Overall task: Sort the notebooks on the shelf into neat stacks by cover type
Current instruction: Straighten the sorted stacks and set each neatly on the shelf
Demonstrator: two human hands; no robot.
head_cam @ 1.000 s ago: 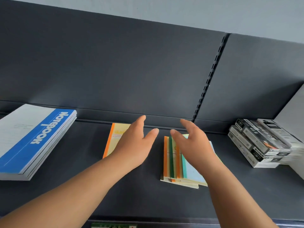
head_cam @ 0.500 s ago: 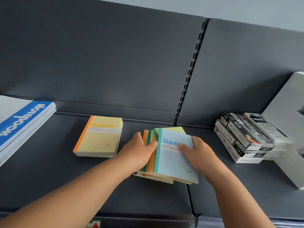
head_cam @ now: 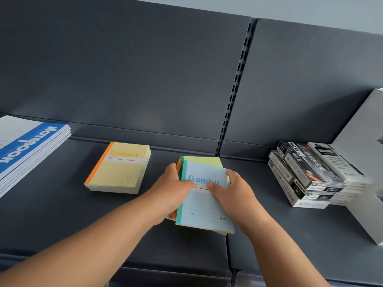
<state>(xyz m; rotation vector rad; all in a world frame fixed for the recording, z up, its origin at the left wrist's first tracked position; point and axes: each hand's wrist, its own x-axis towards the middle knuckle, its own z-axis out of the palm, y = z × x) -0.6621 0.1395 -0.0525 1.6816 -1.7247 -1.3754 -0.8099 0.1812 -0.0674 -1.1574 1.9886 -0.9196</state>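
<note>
both hands clamp the mixed pile mid-frame: left hand (head_cam: pixel 173 190) and right hand (head_cam: pixel 230 190) curled round its sides, thumbs pinning the blue notebook (head_cam: pixel 204 206), squaring edges before sorting.

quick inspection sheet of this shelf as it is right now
surface: dark grey shelf.
job's things: mixed pile, blue cover on top, orange and green edges showing, uneven; yellow stack neat, apart to its left; large blue-and-white notebooks stacked far left.
clutter: black-and-white boxes piled at right; white box beside them.
grips: left hand and right hand each hold a side of the mixed pile, thumbs on the blue cover.
cables: nothing seen.
surroundings: dark back panel with slotted upright; pale wall above.
</note>
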